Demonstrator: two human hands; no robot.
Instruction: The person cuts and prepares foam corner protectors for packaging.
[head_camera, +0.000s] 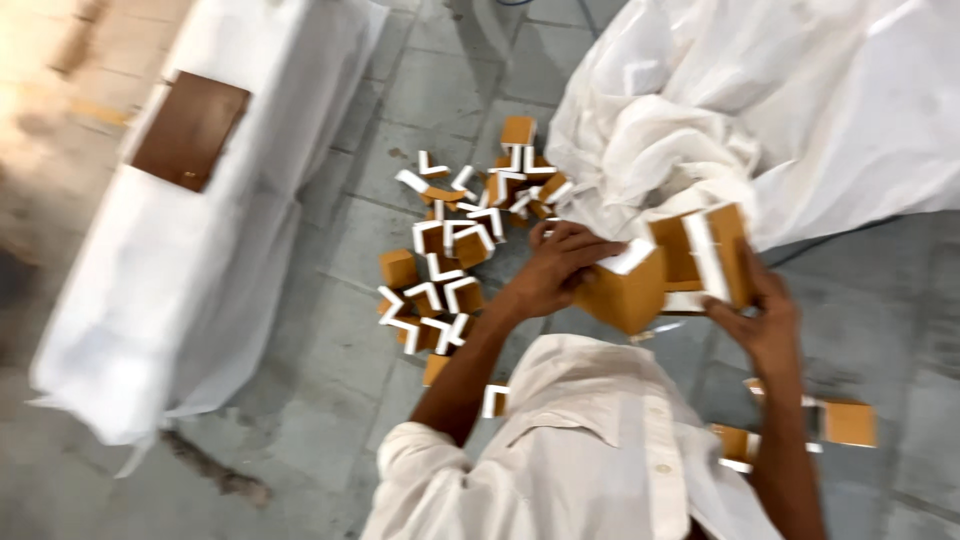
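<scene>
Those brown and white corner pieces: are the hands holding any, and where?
Yes. The left hand grips one corner piece on top; the right hand holds another piece underneath.

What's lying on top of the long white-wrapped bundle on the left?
A flat brown board lies on the white-wrapped bundle, near its far end. The white covering hides what is inside.

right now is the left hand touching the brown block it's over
Touching. The head view shows the left hand with its fingers laid on top of the block, with no gap between them.
</scene>
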